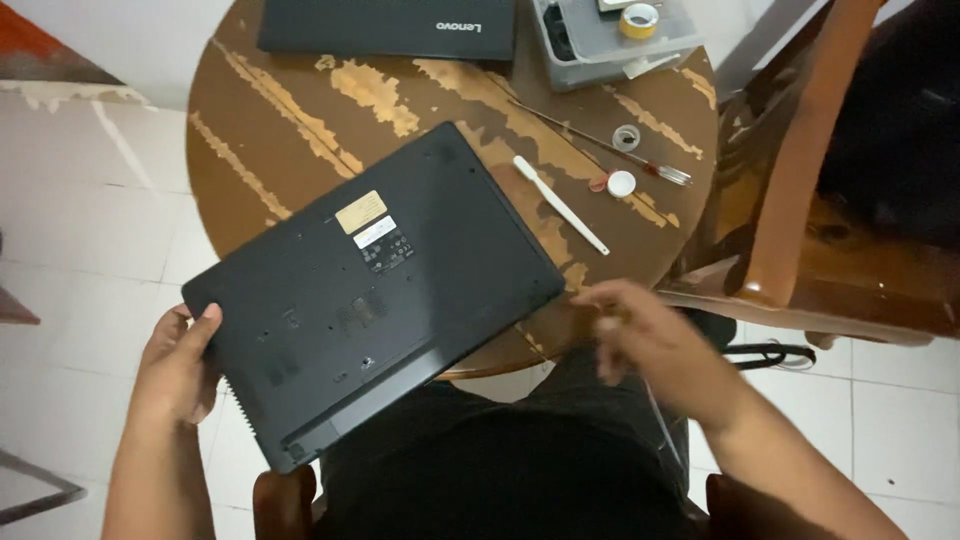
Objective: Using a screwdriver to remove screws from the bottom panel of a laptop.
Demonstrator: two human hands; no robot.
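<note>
Dark-trousered lap [520, 470] of the seated person, nearest the lens, with both forearms reaching forward over it. Left hand [180, 365]: closed on the near left corner of the black laptop [380, 290], thumb over the edge. Laptop: turned underside up, two labels and vent slots showing, lying askew with its far part on the round wooden tabletop [300, 120] and its near corner overhanging toward the lap. Right hand [650, 335]: blurred, just off the laptop's right corner at the tabletop edge; whether it is open or pinching something small cannot be told. White plastic pry stick [560, 203]: on the tabletop just beyond the laptop's right edge. Small white cap [621, 183] and slim screwdriver [600, 145]: near it, farther back. Grey parts box [600, 45] holding a roll of tape [638, 20], and a second closed laptop [390, 25]: at the far rim. Wooden chair [800, 200]: right of the tabletop. Step judged: steadying the upturned base for work on it; next move calls for a tool brought to the base while the left hand holds it steady.
</note>
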